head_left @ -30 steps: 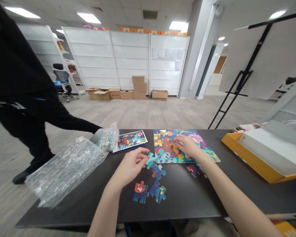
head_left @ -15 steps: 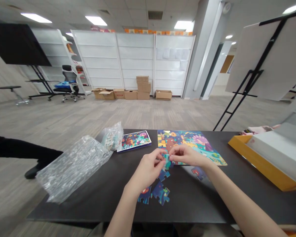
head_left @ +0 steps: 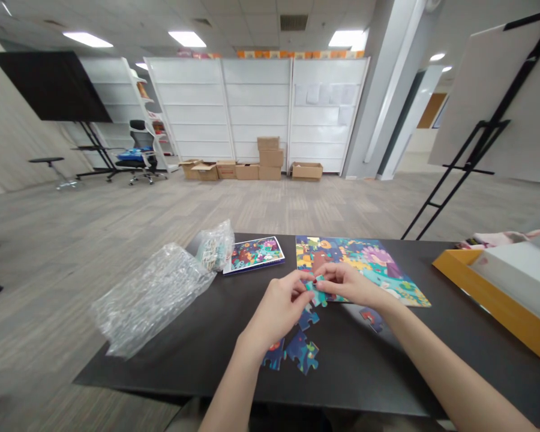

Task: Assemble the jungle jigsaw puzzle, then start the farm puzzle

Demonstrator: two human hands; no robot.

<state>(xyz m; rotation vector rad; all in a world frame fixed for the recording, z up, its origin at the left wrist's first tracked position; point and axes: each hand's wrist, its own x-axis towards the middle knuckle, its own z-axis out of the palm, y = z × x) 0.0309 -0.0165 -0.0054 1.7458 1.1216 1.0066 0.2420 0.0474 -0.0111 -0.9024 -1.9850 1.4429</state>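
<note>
Between both hands is a teal jigsaw puzzle piece (head_left: 318,295), tilted in front of the puzzle's near edge. My left hand (head_left: 285,303) pinches its left side with closed fingers. From the right, the fingers of my right hand (head_left: 348,284) close on the same piece. The colourful assembled puzzle (head_left: 378,258) lies flat just beyond, partly hidden by my right hand. Below my left hand lie loose dark-blue puzzle pieces (head_left: 303,351), some partly covered by the hand. One purple puzzle piece (head_left: 371,320) rests under my right forearm.
On the black table (head_left: 198,354), a crinkled clear plastic bag (head_left: 155,294) lies left, beside a smaller bag of pieces (head_left: 216,246). A picture card (head_left: 255,255) stands near the back edge. A yellow-edged box (head_left: 495,300) occupies the right side.
The view has turned slightly left, so everything sits further right. The teal piece has tilted between my fingers and shows more of its face. The dark-clad leg at left has left the view.
</note>
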